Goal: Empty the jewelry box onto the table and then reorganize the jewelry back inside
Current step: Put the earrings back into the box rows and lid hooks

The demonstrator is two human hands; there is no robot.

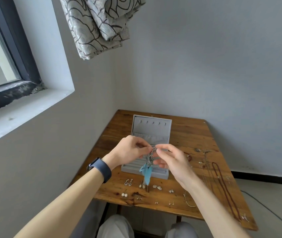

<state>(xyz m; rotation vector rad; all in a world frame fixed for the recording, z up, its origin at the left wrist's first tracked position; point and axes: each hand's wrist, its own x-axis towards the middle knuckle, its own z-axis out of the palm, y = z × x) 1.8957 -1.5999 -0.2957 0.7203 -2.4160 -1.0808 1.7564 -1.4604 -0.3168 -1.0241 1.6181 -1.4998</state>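
A grey jewelry box (151,133) stands open on the wooden table (193,134), its lid upright with small hooks. Above the box's front, my left hand (130,150) and my right hand (172,162) both pinch the hook of a blue feather earring (146,170), which dangles between them over the box's ring rolls. Several pairs of small earrings (128,182) lie in rows on the table in front of the box. Long necklaces, one of brown beads (222,184), lie stretched out on the right side of the table.
The small table sits in a room corner, grey walls behind and to the left. A window with a wide sill is at the upper left, a patterned curtain (100,26) hangs above. My knees show below the table's front edge. A dark band is on my left wrist.
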